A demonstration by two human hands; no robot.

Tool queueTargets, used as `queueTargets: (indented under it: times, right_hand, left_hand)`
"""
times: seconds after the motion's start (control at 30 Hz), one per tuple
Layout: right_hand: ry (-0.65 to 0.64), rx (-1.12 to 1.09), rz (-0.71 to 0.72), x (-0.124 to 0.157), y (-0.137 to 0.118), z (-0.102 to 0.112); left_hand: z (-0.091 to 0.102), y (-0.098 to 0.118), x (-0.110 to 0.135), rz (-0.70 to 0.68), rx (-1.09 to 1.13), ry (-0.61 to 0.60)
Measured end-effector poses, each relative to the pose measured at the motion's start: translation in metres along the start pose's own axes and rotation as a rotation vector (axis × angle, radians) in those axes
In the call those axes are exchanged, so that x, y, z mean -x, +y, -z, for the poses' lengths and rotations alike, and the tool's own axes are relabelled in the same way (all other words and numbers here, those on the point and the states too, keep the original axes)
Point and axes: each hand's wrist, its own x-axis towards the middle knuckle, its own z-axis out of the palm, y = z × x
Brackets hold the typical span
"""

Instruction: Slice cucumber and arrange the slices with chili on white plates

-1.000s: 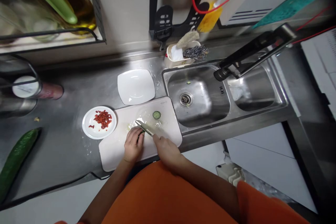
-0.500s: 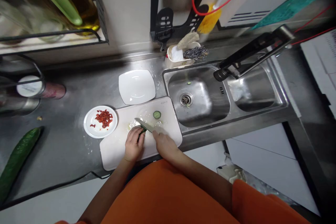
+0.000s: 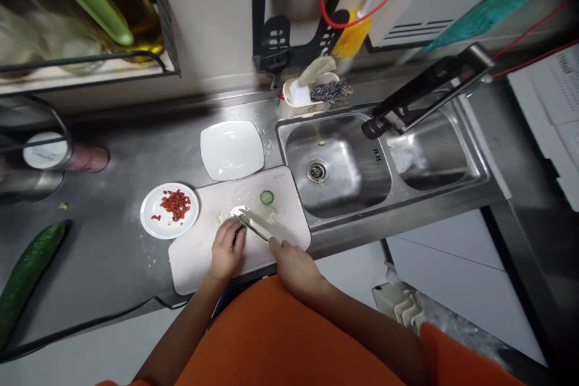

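My right hand (image 3: 296,265) is closed round the handle of a kitchen knife (image 3: 256,226), its blade pointing up and left across the white cutting board (image 3: 199,271). Close to the blade, my left hand (image 3: 227,247) is curled over a dark green piece of cucumber (image 3: 239,230), mostly hidden under the fingers. One round cucumber slice (image 3: 266,197) lies flat on the board, to the right of the knife tip. Wet, shiny patches mark the board around the blade.
A small plate of chopped red pieces (image 3: 176,205) stands left of the board, and a white square plate (image 3: 231,149) behind it. A whole cucumber (image 3: 31,277) lies at far left. The steel sink (image 3: 339,187) with a black faucet (image 3: 407,93) is on the right.
The knife and my right hand have shifted slightly right and down relative to the board, away from the left fingers. My left hand stays on the cucumber. The whole view has drifted a little.
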Motion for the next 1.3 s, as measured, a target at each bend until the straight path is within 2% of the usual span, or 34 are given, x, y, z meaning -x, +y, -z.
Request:
queueTargets:
  times: [0.57, 1.3]
  right_hand:
    - [-0.008, 0.017, 0.005, 0.001, -0.003, 0.002]
    - [0.034, 0.017, 0.010, -0.016, -0.010, -0.002]
  left_hand:
    - [0.000, -0.002, 0.000, -0.013, -0.005, -0.006]
    - [0.001, 0.001, -0.003, -0.023, 0.027, 0.001]
